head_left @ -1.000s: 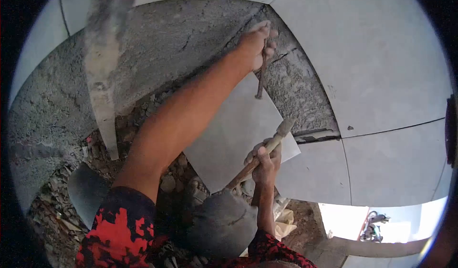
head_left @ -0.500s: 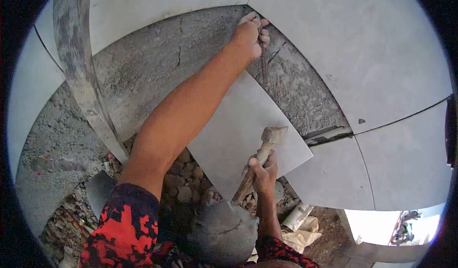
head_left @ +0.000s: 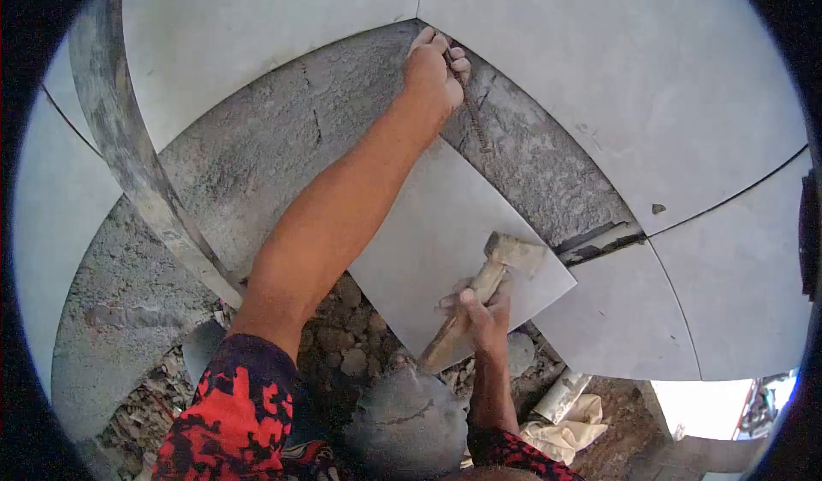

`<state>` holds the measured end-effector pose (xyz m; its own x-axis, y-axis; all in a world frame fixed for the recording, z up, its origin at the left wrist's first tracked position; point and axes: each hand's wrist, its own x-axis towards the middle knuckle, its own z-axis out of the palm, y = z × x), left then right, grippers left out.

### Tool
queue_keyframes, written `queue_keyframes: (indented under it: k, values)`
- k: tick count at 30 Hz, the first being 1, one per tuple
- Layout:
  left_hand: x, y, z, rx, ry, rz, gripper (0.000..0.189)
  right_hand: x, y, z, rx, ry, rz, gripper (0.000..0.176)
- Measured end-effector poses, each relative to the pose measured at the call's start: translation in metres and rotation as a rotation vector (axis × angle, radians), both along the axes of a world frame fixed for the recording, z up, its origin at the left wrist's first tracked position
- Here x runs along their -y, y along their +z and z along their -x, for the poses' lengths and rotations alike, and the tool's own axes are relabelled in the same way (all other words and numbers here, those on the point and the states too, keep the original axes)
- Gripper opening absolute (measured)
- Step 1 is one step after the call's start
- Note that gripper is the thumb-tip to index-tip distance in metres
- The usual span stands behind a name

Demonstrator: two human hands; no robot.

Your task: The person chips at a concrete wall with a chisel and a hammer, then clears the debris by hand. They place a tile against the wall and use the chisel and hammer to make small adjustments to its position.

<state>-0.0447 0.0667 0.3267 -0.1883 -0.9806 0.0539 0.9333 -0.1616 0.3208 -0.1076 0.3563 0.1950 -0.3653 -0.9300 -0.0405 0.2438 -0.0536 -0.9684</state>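
Red-black sleeves [head_left: 227,412], maybe camouflage; left hand [head_left: 432,74], right hand [head_left: 484,314] bare.

We see open room over the bare mortar [head_left: 248,156], between the grey batten [head_left: 120,147] and our left arm [head_left: 342,216]. The loose tile [head_left: 428,241] (hammer [head_left: 505,254] over it) blocks the lower right; rubble [head_left: 347,348] crowds below, set tiles [head_left: 642,96] ring the patch.

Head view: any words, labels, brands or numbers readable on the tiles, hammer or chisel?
None: no writing shows on the tiles, the loose tile, the hammer or the chisel.
The sleeve bears only a red and black pattern.
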Motion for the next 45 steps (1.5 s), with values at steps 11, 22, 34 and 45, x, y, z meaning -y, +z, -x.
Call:
queue_keyframes:
  k: [11,22,34,45]
  values:
    - [0.004,-0.006,0.008,0.041,0.080,0.022,0.031,0.025,-0.025,0.005,-0.275,-0.019,-0.050,0.042]
    - [0.011,-0.006,0.006,0.130,0.108,0.063,0.018,0.118,-0.015,-0.036,-0.196,-0.357,0.373,0.045]
    - [0.010,-0.010,-0.003,0.121,0.032,0.141,0.018,0.102,0.012,-0.048,-0.009,-0.306,0.394,0.036]
    - [0.018,-0.007,-0.016,0.314,-0.041,0.067,0.022,0.082,0.005,-0.053,-0.087,-0.267,0.270,0.038]
